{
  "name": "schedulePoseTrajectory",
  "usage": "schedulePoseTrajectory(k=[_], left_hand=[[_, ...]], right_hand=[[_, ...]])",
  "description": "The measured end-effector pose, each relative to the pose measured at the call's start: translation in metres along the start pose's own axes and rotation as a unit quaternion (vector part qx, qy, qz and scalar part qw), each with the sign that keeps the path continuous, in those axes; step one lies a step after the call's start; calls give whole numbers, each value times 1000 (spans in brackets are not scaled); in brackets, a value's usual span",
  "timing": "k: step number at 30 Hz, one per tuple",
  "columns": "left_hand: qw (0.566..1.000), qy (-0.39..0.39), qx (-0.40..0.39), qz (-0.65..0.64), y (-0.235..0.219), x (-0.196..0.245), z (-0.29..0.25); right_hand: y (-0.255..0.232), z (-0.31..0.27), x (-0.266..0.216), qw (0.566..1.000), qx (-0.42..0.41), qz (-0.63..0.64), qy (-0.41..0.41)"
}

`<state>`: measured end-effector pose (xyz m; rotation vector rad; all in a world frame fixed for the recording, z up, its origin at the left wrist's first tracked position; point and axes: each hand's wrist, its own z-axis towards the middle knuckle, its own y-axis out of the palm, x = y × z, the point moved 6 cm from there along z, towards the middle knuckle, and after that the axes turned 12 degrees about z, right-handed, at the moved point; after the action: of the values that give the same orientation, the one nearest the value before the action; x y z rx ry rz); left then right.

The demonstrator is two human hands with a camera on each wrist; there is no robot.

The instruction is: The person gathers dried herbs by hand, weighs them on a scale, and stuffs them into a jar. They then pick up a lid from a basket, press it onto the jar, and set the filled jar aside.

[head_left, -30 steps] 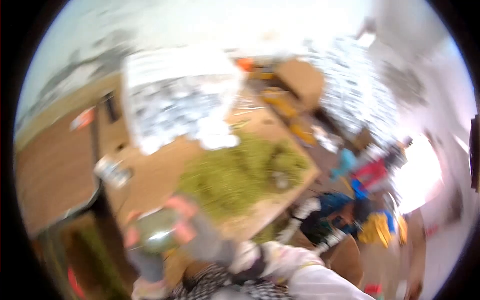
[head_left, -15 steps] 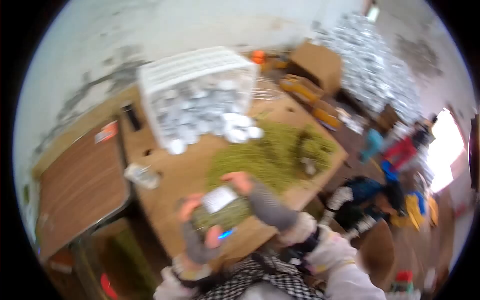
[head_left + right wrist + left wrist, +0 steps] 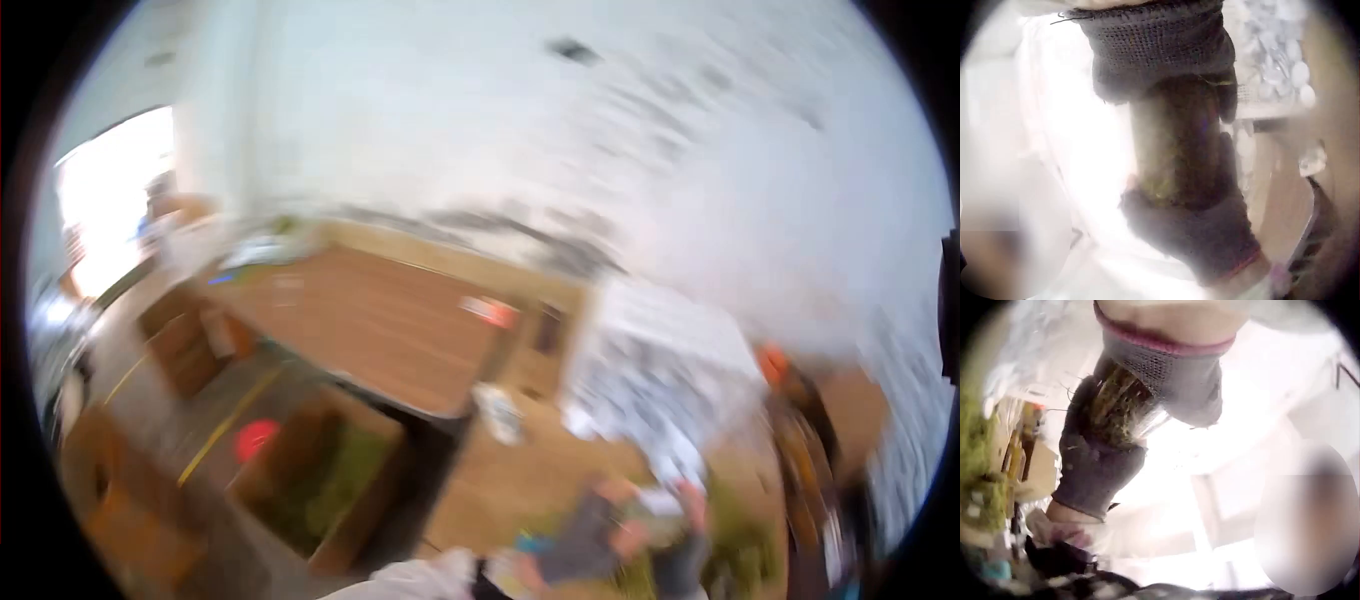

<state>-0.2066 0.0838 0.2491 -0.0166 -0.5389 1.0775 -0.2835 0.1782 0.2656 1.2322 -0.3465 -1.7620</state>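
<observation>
Both hands wear grey knitted gloves that leave the fingertips bare. Between them they grip a clear container [image 3: 1124, 411] packed with dried green-brown plant matter. Its white label [image 3: 658, 500] faces up in the head view. My left hand [image 3: 585, 535] holds one end and my right hand [image 3: 684, 555] the other, low at the right of the head view. In the right wrist view the container [image 3: 1175, 147] stretches between the two palms, its ends covered by the gloves. A heap of loose green plant matter [image 3: 748, 550] lies on the table beside the right hand.
Behind the hands, a white basket [image 3: 680, 310] of pale round pieces lies on its side. A small whitish packet [image 3: 497, 412] rests on the light tabletop. To the left are a brown table [image 3: 370, 320], a carton [image 3: 365, 500] with green matter inside, and a red round object [image 3: 257, 440].
The head view has swung left, so the basket and hands now appear further right, and a doorway shows at left. Both hands keep hold of the container throughout.
</observation>
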Motion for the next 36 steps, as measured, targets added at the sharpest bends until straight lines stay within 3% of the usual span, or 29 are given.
schedulePoseTrajectory(k=[1,2,3,5,7,9,11,13,14,15,16,18,19,21,22,24,28,30,31,32,34,36], left_hand=[[999,-34,13,14,-52,13,25],[994,-54,-30,-95,-39,51,37],[962,-96,-140,-215,-10,35,12],[825,-245,-331,-387,49,-9,-46],[763,-357,-300,-448,47,17,-4],[694,-453,-273,-488,35,33,17],[630,-553,-253,-483,13,40,19],[456,-601,-273,-597,34,36,1],[485,-575,-259,-606,33,39,9],[518,-549,-248,-608,32,44,19],[496,-574,-252,-601,39,45,13],[796,-385,-144,-445,4,26,25],[793,-399,-171,-428,4,19,20],[942,-160,-143,-258,-14,19,33],[948,-151,-161,-231,-17,22,35],[981,-2,-130,-145,-21,32,31],[981,114,-114,-106,-12,40,8],[973,-73,-33,-215,-7,16,-14],[880,-295,-47,-369,3,6,-26],[885,-285,-42,-366,0,6,-23],[672,-503,-61,-540,18,-5,-36],[668,-521,-54,-528,10,-4,-33]], right_hand=[[59,-26,20,969,-18,112,-221],[40,-33,-2,988,2,40,-147],[16,-30,-18,999,-10,-31,-25],[-11,-13,-28,989,-41,-126,63],[-30,8,-27,970,-64,-218,91],[-52,11,-70,951,-59,-298,60],[-42,-2,-90,933,-85,-345,57],[-23,-8,-120,876,-210,-431,-47],[-10,-6,-125,837,-248,-477,-99],[-15,-4,-124,861,-243,-439,-85],[-21,2,-121,884,-234,-397,-79],[-21,0,-99,938,-115,-326,29],[-17,1,-86,957,-39,-258,125],[-19,2,-63,962,49,-60,264],[-24,2,-63,948,55,-27,311],[-31,-4,-64,932,67,-26,355],[-23,-3,-68,941,41,-46,332],[-19,-5,-68,953,-35,-219,206],[-7,-8,-74,938,-54,-323,110],[-1,-8,-71,940,-62,-319,102],[24,-11,-76,855,-153,-491,-61],[7,-9,-70,870,-146,-466,-71]])
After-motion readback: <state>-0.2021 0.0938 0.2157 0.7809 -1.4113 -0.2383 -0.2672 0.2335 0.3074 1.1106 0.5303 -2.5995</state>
